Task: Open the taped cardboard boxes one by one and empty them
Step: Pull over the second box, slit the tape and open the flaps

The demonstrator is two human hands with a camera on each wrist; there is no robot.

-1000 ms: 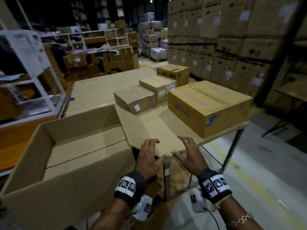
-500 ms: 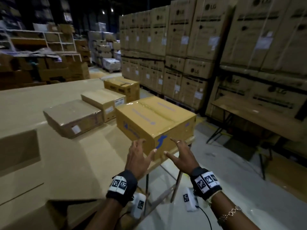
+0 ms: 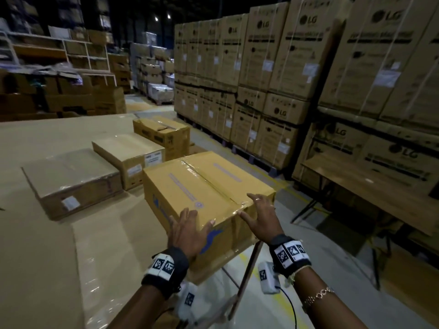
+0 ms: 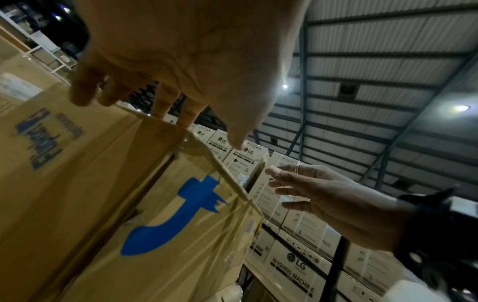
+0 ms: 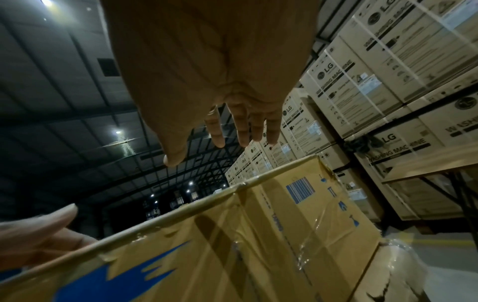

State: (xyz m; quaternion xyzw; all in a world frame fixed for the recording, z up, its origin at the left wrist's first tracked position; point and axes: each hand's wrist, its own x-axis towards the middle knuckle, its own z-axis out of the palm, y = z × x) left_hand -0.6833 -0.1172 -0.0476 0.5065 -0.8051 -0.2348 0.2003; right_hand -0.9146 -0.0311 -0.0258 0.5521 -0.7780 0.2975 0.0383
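1. Taped yellow box [image 3: 209, 198] sits at the bench [image 3: 35, 233] corner, about 5 o'clock of the head view, its near end hanging past the bench edge. Judged: pulled near so the top seam is in reach.
2. Clear tape [image 3: 202, 178] runs along the top centre seam and wraps the near edge; flaps closed, box not yet opened.
3. Left hand [image 3: 187, 231] at 6 o'clock, grip released: fingers straight and spread, lying over the near top edge of the box. Left wrist view shows fingertips [image 4: 165, 106] at that edge; firm contact likely, not certain.
4. Right hand [image 3: 263, 217] at the near right top corner, grip released: fingers extended, nothing held. Right wrist view shows its fingers [image 5: 243, 126] above the box edge with a gap, so hovering or barely touching; cannot tell which.
5. Judged: both hands bracket the near edge to steady or turn the box before attacking the tape.
6. Three more sealed boxes [image 3: 71, 181] [image 3: 133, 157] [image 3: 164, 134] lie in a row toward 11 o'clock, waiting.
7. Stacked washing-machine cartons [image 3: 273, 55] fill 1 to 3 o'clock.
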